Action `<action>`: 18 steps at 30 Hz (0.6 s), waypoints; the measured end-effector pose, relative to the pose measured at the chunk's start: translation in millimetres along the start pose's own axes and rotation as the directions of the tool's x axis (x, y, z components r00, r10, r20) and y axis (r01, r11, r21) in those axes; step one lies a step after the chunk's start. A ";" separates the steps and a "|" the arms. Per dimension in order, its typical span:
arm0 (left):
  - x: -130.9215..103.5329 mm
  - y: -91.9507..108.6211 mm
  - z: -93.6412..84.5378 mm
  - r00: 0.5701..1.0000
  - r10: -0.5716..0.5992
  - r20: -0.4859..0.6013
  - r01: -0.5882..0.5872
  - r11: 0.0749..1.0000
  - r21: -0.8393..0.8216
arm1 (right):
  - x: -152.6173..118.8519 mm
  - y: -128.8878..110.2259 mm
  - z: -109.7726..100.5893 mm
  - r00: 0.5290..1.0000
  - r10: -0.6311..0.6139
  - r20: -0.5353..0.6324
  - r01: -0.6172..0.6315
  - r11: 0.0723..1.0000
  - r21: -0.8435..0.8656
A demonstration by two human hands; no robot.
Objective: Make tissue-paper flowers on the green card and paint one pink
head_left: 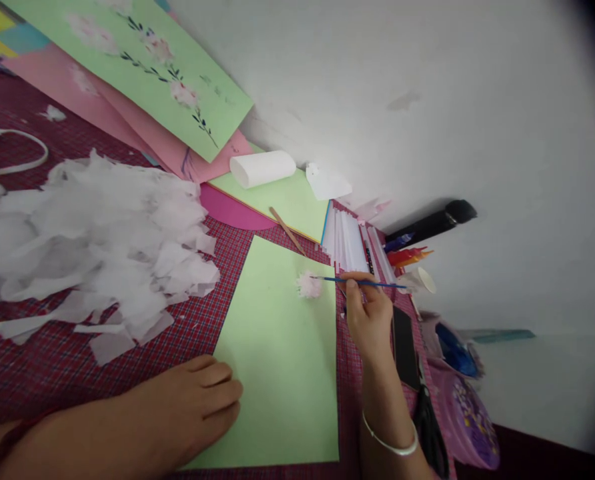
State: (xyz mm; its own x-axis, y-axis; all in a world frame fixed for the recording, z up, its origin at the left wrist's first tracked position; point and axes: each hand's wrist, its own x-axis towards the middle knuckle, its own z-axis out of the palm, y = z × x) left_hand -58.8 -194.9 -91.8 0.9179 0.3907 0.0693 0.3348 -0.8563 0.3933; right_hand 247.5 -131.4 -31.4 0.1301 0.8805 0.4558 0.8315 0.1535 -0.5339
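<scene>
A light green sheet of paper (272, 373) lies on the checked cloth in front of me. Near its upper right edge is a small pale pink flower (308, 285) with a ruffled look. My right hand (369, 313) pinches a thin blue paintbrush (365, 283), held almost level, and its tip meets the flower. A light bangle circles that wrist. My left hand (210, 393) rests on the sheet's lower left edge, its fingers lying loosely bent on the paper; the thumb is hidden.
A heap of torn white tissue paper (102, 233) lies left. Behind stands a green painted flower picture (177, 83), near a white roll (262, 168) and a brown stick (287, 231). Right are a paper cup (420, 281), a dark phone-like slab (405, 347) and a pink bag (465, 413). A wall rises behind.
</scene>
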 end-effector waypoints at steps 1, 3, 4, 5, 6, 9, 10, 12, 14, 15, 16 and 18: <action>0.2 0.0 -0.2 1.000 -0.002 -0.004 0.002 1.000 -0.002 | -1.0 1.0 0.0 1.000 0.003 -0.011 -0.003 1.000 0.010; 2.3 -0.6 -3.5 1.000 0.018 -0.022 -0.018 1.000 -0.011 | -2.9 1.5 -0.4 0.999 0.009 -0.044 -0.008 0.999 0.039; 3.9 -1.1 -6.2 0.999 0.035 -0.034 -0.036 0.999 -0.016 | -3.5 1.1 -0.9 0.999 0.011 -0.051 -0.009 0.999 0.046; 5.7 -1.6 -8.9 0.998 0.053 -0.046 -0.054 0.998 -0.021 | -4.0 0.6 -1.5 0.999 0.009 -0.047 -0.007 0.999 0.045; 7.5 -2.0 -11.3 0.996 0.067 -0.061 -0.069 0.997 -0.024 | -4.3 -0.1 -2.2 0.999 0.002 -0.034 -0.001 0.999 0.037; 10.8 -2.7 -14.5 0.990 0.082 -0.117 -0.087 0.996 -0.037 | -4.6 -0.8 -3.7 1.000 -0.015 -0.004 0.015 1.000 0.011; 11.0 -2.8 -14.1 0.987 0.084 -0.139 -0.091 0.995 -0.043 | -4.7 -0.2 -3.8 1.000 -0.014 -0.016 0.014 1.000 0.018; 10.5 -2.8 -12.3 0.982 0.090 -0.169 -0.100 0.994 -0.051 | -5.3 2.2 -3.0 0.999 -0.004 -0.054 0.007 0.999 0.049; 9.4 -2.7 -11.1 0.980 0.092 -0.175 -0.103 0.993 -0.051 | -6.3 4.7 -0.6 0.998 0.004 -0.065 0.000 0.997 0.072; 9.1 -2.6 -11.2 0.981 0.090 -0.171 -0.100 0.994 -0.052 | -6.9 5.3 0.9 0.999 0.004 -0.044 -0.001 0.997 0.075; 8.9 -2.6 -11.7 0.983 0.084 -0.165 -0.094 0.994 -0.054 | -7.4 5.3 2.3 1.000 0.004 -0.016 -0.003 0.997 0.075; 8.9 -2.8 -13.2 0.986 0.070 -0.151 -0.080 0.995 -0.062 | -7.5 3.7 3.4 1.000 0.007 0.014 -0.008 0.997 0.072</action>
State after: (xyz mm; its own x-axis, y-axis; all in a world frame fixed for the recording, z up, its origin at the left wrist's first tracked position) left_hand -54.4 -184.5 -80.1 0.8965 0.3759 0.2343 0.2461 -0.8625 0.4423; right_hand 247.7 -135.9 -39.2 0.1285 0.8880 0.4415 0.7895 0.1778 -0.5874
